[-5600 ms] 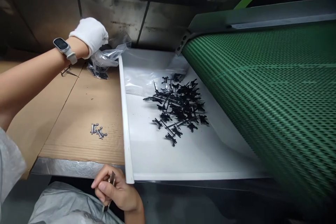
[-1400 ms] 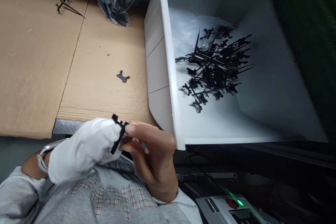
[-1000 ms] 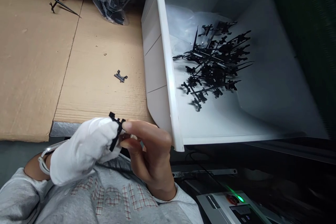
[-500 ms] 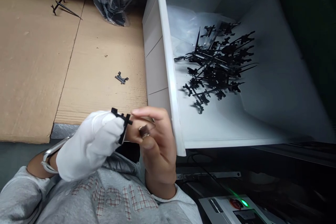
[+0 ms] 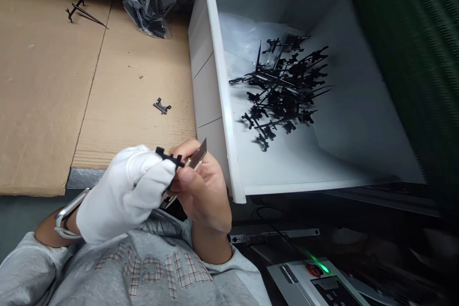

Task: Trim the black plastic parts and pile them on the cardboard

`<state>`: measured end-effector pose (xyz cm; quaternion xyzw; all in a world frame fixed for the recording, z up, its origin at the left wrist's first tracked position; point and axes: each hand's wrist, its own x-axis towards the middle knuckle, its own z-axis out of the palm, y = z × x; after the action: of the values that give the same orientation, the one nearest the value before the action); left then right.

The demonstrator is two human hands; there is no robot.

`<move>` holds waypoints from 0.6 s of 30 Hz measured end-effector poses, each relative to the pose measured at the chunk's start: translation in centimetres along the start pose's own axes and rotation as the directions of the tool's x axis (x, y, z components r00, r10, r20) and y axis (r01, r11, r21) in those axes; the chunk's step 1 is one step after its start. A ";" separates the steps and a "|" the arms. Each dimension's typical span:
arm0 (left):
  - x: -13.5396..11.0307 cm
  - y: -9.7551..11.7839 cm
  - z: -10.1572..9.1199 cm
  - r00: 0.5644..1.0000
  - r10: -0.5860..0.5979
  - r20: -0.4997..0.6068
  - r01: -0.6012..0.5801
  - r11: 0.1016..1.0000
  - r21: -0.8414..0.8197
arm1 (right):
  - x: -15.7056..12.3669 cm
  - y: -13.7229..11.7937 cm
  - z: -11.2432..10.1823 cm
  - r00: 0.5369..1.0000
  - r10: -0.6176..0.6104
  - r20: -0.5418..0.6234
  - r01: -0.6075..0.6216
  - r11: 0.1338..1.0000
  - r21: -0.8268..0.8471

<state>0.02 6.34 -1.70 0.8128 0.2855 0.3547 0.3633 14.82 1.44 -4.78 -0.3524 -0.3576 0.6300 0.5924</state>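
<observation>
Your gloved left hand [image 5: 125, 196] pinches a small black plastic part [image 5: 168, 157] at its twelve o'clock tip; your bare right hand [image 5: 202, 191] is closed on a small blade [image 5: 198, 154] just beside. The part seems light, stiff, perhaps brittle: hold its thick middle gently.

black plastic moulded piece [image 5: 168, 156] | pinched against gloved left hand [image 5: 124, 196] | small metal blade [image 5: 198, 155] | tilted up in bare right hand [image 5: 202, 191]

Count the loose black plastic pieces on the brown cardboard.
2: a small black plastic bracket mid-sheet, a thin black plastic runner farther back; a clear plastic bag may hide more.
</observation>
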 end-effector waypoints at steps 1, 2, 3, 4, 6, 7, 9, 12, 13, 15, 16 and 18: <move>0.0 -0.1 0.0 1.000 0.008 -0.020 -0.007 0.999 0.038 | 0.0 0.0 -0.1 1.000 0.003 -0.002 -0.003 1.000 -0.027; 0.0 -0.1 0.0 0.999 0.022 -0.038 -0.019 0.997 0.077 | -0.1 -0.1 -0.2 1.000 0.001 0.002 -0.001 0.999 -0.052; 0.0 -0.2 0.0 0.998 0.040 -0.051 -0.034 0.994 0.106 | -0.1 -0.1 -0.3 1.000 -0.015 0.015 0.016 0.998 -0.068; 0.0 -0.3 0.0 0.997 0.060 -0.054 -0.053 0.991 0.123 | -0.1 -0.2 -0.5 0.998 -0.043 0.037 0.046 0.996 -0.071; 0.0 -0.7 -0.1 0.994 0.110 -0.023 -0.106 0.987 0.122 | -0.2 -0.3 -0.8 0.994 -0.090 0.069 0.095 0.993 -0.066; -0.1 -0.9 -0.2 0.992 0.130 0.005 -0.129 0.984 0.120 | -0.2 -0.3 -0.9 0.993 -0.097 0.068 0.102 0.992 -0.075; -0.3 -1.2 -0.3 0.986 0.163 0.042 -0.167 0.979 0.118 | -0.3 -0.3 -0.9 0.996 -0.084 0.032 0.088 0.989 -0.121; -0.9 -1.4 -0.4 0.997 0.066 0.031 -0.068 0.995 0.068 | -0.3 -0.3 -0.3 0.992 -0.096 -0.084 0.078 0.978 -0.191; -1.2 -1.3 -0.3 0.999 -0.029 0.015 0.029 1.000 0.002 | -0.3 -0.3 -0.1 0.985 -0.120 -0.126 0.094 0.976 -0.198; -1.5 -1.1 -0.1 0.965 -0.261 0.009 0.258 0.946 -0.196 | -0.3 -0.3 0.4 0.968 -0.156 -0.196 0.115 0.972 -0.205; -1.7 -0.9 0.0 0.932 -0.363 0.021 0.351 0.883 -0.311 | -0.3 -0.3 0.6 0.963 -0.156 -0.220 0.111 0.972 -0.205; -2.0 -0.6 0.4 0.866 -0.498 0.056 0.455 0.734 -0.505 | -0.2 -0.3 0.8 0.960 -0.124 -0.249 0.076 0.978 -0.193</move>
<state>-1.00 5.09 -3.10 0.5740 0.3965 0.3449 0.6280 14.25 1.18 -4.12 -0.4659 -0.3503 0.5122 0.6308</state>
